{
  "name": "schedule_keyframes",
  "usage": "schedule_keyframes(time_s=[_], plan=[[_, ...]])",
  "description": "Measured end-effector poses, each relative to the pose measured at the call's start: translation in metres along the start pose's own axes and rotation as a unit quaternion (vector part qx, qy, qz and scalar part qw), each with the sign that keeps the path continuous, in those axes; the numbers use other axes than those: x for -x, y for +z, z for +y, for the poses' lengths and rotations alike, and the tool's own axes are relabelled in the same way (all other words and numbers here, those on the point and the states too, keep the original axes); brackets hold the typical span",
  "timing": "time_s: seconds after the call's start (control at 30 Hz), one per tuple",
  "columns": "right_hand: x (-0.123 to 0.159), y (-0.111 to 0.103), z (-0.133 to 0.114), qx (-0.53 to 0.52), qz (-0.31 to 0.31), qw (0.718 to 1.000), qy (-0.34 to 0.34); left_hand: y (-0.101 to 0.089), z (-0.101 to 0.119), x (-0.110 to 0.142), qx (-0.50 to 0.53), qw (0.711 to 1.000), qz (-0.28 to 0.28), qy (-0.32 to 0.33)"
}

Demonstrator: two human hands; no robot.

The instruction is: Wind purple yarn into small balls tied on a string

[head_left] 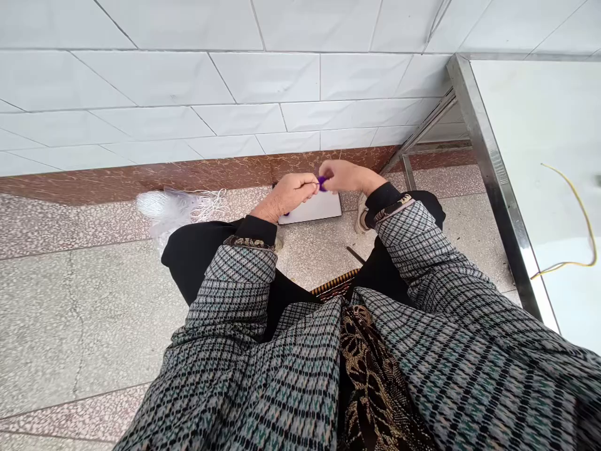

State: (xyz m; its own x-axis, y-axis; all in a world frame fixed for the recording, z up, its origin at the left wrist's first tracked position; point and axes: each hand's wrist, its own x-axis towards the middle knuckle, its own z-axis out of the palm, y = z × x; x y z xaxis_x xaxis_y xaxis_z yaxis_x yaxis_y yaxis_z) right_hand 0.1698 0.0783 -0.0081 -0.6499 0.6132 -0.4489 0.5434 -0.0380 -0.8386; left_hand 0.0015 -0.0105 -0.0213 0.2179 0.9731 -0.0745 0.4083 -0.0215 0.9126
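Observation:
A small purple thing [322, 182], soft-looking but too small to name, shows between my two hands. My left hand [295, 191] is closed in a pinch at its left end, where a thin dark line runs from the fingertips. Curled round the other end is my right hand [346, 176], slightly blurred, its fingers closed on the purple thing. Both hands are held out over a flat white board [315, 208] with a dark edge, low near the floor. A speck of purple peeks out below my left hand.
A clear plastic bag [171, 207] with white cords [211, 203] lies by the wall on the left. On the right stands a metal-framed table [498, 181] with a yellow cord [585, 216] on its white top. A white-tiled wall [272, 78] rises ahead.

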Motion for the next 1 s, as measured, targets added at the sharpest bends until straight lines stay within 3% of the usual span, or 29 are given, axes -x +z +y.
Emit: schedule_keyframes(time_s=[0.07,0.13,0.2,0.27,0.33,0.43,0.5,0.57,0.63,0.67,0.73,0.87,0.93,1.0], plan=[[0.006,-0.003,0.002,-0.014,-0.129,0.991,-0.027,-0.006,-0.001,0.0,-0.011,0.999,0.032,0.001],[0.009,-0.006,0.002,-0.128,-0.175,0.972,-0.093,-0.01,-0.003,0.0,-0.012,0.999,0.041,0.003],[0.009,-0.006,0.0,-0.257,-0.122,0.946,-0.155,-0.01,-0.003,-0.001,-0.003,1.0,0.029,0.003],[0.004,-0.005,-0.002,-0.329,-0.024,0.927,-0.18,-0.008,-0.001,-0.002,0.005,1.0,0.005,-0.001],[-0.004,-0.001,-0.003,-0.328,0.062,0.928,-0.168,-0.004,0.002,-0.002,0.004,1.0,-0.031,-0.002],[-0.012,0.006,0.002,-0.21,0.123,0.965,-0.1,-0.001,0.005,0.0,-0.001,0.998,-0.064,0.005],[-0.01,0.008,0.006,-0.084,0.073,0.993,-0.044,-0.004,0.005,0.001,-0.007,0.999,-0.041,0.007],[-0.003,0.006,0.007,-0.04,-0.057,0.997,-0.03,-0.008,0.002,0.001,-0.014,1.0,0.005,0.004],[0.004,0.002,0.006,-0.11,-0.148,0.98,-0.07,-0.013,-0.002,0.0,-0.019,0.999,0.045,-0.004],[0.007,0.0,0.004,-0.166,-0.165,0.967,-0.1,-0.014,-0.003,0.0,-0.018,0.998,0.056,-0.01],[0.007,-0.003,0.002,-0.277,-0.138,0.938,-0.156,-0.014,-0.005,-0.002,-0.014,0.998,0.057,-0.021],[-0.006,-0.001,0.001,-0.364,0.018,0.912,-0.188,-0.007,-0.002,-0.002,-0.024,0.999,-0.014,-0.021],[-0.011,0.002,0.004,-0.326,0.074,0.929,-0.158,-0.004,0.001,-0.002,-0.033,0.998,-0.056,-0.009],[-0.012,0.004,0.006,-0.228,0.079,0.965,-0.102,-0.003,0.004,0.0,-0.036,0.997,-0.071,0.002]])
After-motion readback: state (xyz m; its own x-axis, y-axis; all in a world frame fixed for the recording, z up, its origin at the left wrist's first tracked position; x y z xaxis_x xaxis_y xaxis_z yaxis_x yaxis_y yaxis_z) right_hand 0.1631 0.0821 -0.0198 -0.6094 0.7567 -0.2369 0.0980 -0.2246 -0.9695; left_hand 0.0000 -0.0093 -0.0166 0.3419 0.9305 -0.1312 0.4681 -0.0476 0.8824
